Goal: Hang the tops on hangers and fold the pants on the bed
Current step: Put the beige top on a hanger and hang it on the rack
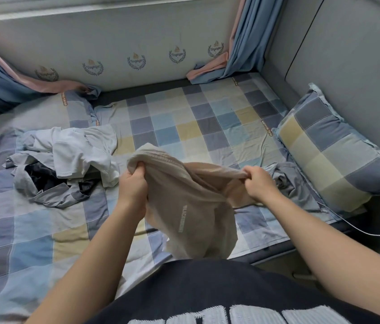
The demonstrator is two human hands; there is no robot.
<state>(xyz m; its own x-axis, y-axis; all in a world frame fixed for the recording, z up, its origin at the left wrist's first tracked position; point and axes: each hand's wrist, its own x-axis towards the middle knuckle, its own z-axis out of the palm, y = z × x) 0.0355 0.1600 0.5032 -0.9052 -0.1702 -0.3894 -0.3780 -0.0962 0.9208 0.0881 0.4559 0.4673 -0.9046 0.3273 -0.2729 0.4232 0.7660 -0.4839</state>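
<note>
A beige garment [191, 213] with a small white printed label hangs above the checked bed [179, 122], held up between both hands. My left hand [134, 188] grips a bunched ribbed edge of it. My right hand [257, 183] grips another bunched edge, stretching the fabric between the two. A heap of clothes lies on the bed at the left: a white top [84, 150], a grey striped piece [53, 195] and something dark [41, 176] underneath. A crumpled grey garment [287, 181] lies just beyond my right hand.
A checked pillow [331, 150] leans at the right against a grey padded wall [347, 54]. Blue and pink curtains [242, 38] hang at both back corners. A white cable [357, 230] trails off the bed's right edge. No hangers are visible.
</note>
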